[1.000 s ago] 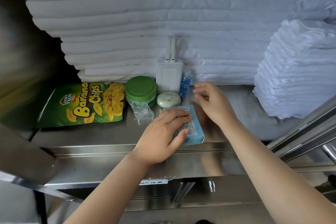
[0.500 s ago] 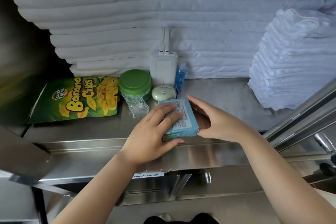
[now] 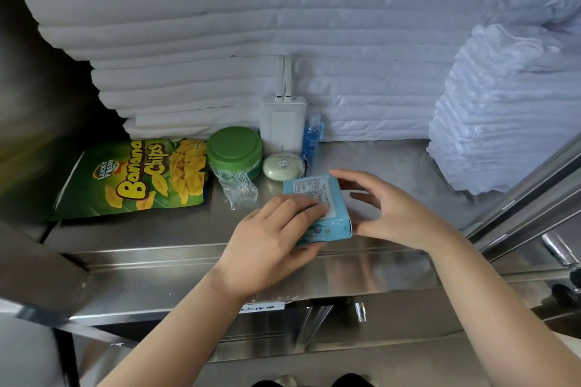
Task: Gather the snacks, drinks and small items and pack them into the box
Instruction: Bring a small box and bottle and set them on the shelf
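A small light-blue box (image 3: 327, 201) with a white label lies near the front edge of a steel shelf (image 3: 157, 232). My left hand (image 3: 270, 239) rests on its left side and top, gripping it. My right hand (image 3: 386, 207) cups the box's right end with fingers spread. Behind lie a green Banana Chips bag (image 3: 135, 176), a green round lidded container (image 3: 235, 148), crumpled clear plastic (image 3: 237, 187), a pale green oval case (image 3: 283, 166), a white power bank (image 3: 284, 126) standing against the linen, and a small blue bottle (image 3: 312, 138).
Stacks of folded white linen (image 3: 283, 25) fill the back of the shelf. A second pile of white towels (image 3: 503, 116) stands at the right. A metal rail (image 3: 528, 198) slants along the right edge. A dark wall (image 3: 37, 104) closes the left side.
My right hand came down from above the shelf to the box's right end. The box has tipped up and shifted slightly toward the front edge under both hands.
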A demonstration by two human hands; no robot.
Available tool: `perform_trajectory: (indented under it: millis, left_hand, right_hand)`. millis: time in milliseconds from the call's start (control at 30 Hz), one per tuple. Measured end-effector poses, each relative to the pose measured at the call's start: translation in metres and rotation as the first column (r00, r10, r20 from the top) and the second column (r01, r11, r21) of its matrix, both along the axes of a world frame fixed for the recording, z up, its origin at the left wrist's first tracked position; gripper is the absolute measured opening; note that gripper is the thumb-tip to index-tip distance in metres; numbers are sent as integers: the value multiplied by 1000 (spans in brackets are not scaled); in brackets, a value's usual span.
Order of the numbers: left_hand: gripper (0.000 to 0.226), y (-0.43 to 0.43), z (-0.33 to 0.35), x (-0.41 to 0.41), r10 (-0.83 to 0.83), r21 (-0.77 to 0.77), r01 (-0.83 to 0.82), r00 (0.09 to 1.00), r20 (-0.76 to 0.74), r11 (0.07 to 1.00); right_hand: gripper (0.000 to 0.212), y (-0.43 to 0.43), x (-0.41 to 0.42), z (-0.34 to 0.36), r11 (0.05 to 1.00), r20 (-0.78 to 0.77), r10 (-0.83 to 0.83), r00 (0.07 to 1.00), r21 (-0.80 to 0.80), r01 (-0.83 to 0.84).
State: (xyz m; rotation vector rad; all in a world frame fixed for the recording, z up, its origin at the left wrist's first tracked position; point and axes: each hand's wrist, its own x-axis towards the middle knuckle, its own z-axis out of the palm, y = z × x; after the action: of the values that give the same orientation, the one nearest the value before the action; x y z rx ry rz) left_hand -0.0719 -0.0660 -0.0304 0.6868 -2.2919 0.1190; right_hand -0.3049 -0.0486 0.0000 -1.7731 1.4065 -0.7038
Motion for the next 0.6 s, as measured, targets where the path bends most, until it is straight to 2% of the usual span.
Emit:
perform_trajectory:
  millis: [133,333,600]
  left_hand:
    - [48,2,0,-5,-16,-6,16,1000,-14,1000]
    - [60,3,-2,-9,21,-140,-13,998,57,990]
    - [30,3,-2,-9,-51,-203,54,999,18,978]
  right_hand:
    - [75,1,-3,4,996,43,-10,999,-91,13]
    - [59,4,-6,9,964,11,-54,998,-258,55]
    - [46,7,1,11,912,-79,-96,992,-408,55]
